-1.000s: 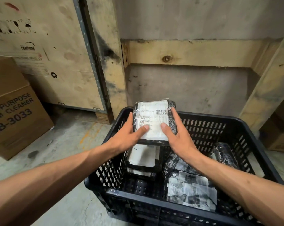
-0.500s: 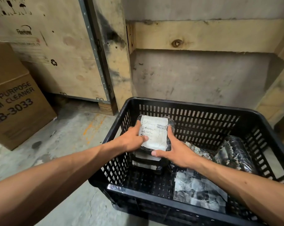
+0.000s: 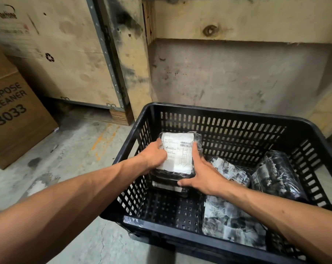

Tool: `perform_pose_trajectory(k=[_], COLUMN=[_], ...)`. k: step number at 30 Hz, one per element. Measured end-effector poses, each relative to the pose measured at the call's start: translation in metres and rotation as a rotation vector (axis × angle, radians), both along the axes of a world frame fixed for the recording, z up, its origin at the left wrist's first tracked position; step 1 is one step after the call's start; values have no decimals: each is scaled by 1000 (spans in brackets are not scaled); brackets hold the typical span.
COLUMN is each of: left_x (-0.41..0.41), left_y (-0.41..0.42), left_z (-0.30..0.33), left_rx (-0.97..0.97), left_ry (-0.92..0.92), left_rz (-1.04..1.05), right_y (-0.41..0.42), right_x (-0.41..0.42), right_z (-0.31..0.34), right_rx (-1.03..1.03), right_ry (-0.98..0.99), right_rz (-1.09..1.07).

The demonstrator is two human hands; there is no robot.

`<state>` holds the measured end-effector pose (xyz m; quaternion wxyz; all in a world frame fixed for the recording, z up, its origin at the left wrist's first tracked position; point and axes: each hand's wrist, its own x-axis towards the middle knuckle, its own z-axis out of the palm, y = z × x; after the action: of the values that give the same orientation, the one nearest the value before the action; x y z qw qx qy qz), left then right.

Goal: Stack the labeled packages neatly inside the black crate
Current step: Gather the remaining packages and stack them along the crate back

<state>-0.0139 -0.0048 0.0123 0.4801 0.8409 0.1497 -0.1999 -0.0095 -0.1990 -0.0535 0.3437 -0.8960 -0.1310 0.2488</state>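
Observation:
A black slotted crate stands on the concrete floor. Inside, at its left, a black-wrapped package with a white label lies on top of a stack of similar packages. My left hand grips its left edge. My right hand presses against its right side, thumb along the stack's front. More wrapped packages lie loose in the crate: one at the front right, one behind my right hand, and a dark one leaning at the far right.
A cardboard box printed with cleaner lettering stands on the floor at the left. A large plywood crate with metal edging is behind it. A wooden plank and concrete wall sit close behind the black crate.
Both hands have lowered the labeled package from above the crate's rim down onto the stack inside. The camera has tilted down and come closer.

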Motion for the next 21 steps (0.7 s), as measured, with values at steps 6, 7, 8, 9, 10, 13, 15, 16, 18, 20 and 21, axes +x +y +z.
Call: perform_pose_trajectory(k=[6,7,8,9,10,13,15,16,18,20,21], left_x=[0,-1,-2,-4,-5,-9,-11,-12,-15,-20,-23], left_y=[0,1,3,3,4,3,3,3,-1,-11,-20], left_z=[0,-2,-3,-4,-4,1,3,4,5,8,12], left_rx=[42,79,122,157,184,199,217,231,269,307,316], left_ry=[-16,-18,-24,-30,-43,-83,-153,-192,-265,-353,-401], left_rz=[-11,-27,-45,-68,-92,-127,-132,-133,-138,-174,-199], right_y=[1,1,1,0,-2,-14,-27,-34,-51,-69,-79], right_x=[-1,-2,-3,-3,-3,-3,-5,-7,-7,-4,-1], right_z=[-1,1,4,6,8,18,30,37,51,61,65], right_rx=[5,-4,-19,-34,-45,-25,-23,-27,-55,-92,-114], right_ry=[-12,-7,-6,-11,-18,-15,-11,-10,-15,-38,-55], right_rz=[1,6,14,27,45,83,88,84,79,67,57])
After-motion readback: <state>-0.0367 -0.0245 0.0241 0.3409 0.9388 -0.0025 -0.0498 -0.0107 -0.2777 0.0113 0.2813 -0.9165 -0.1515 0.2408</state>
